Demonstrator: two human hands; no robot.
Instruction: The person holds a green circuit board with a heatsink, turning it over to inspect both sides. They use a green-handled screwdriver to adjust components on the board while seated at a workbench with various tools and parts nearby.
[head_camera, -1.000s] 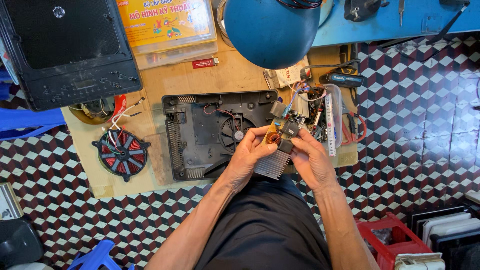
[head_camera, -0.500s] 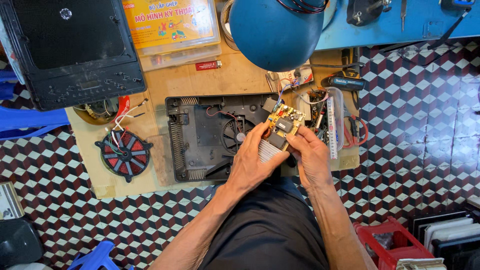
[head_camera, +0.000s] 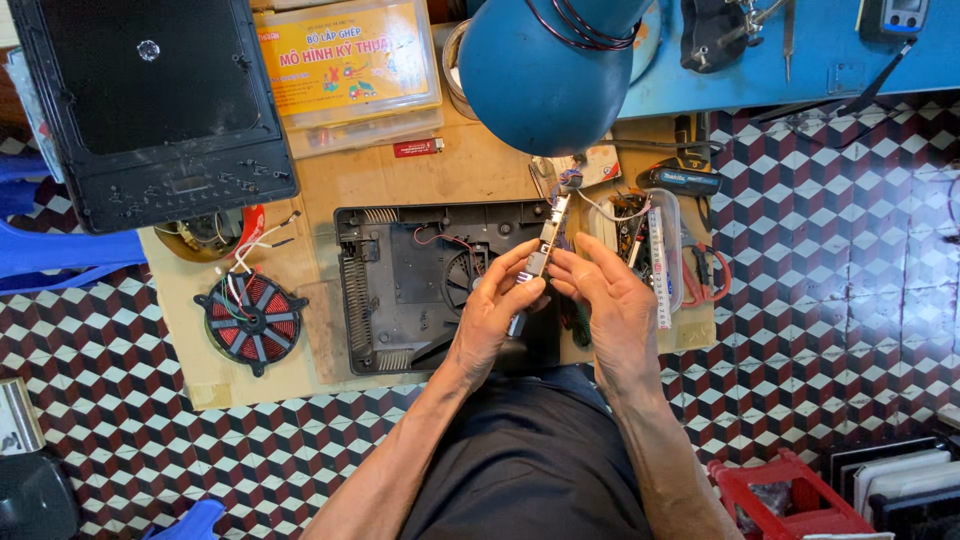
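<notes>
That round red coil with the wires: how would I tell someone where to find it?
Start at the wooden board on the tiled floor. Left of the open black appliance base, near the board's front left corner, lies the coil. It is the only flat disc there, red windings between black spokes.

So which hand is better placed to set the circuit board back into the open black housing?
Probably the left hand: it grips the circuit board directly above the black housing. The right hand holds the board's other side, over the housing's right edge.
</notes>
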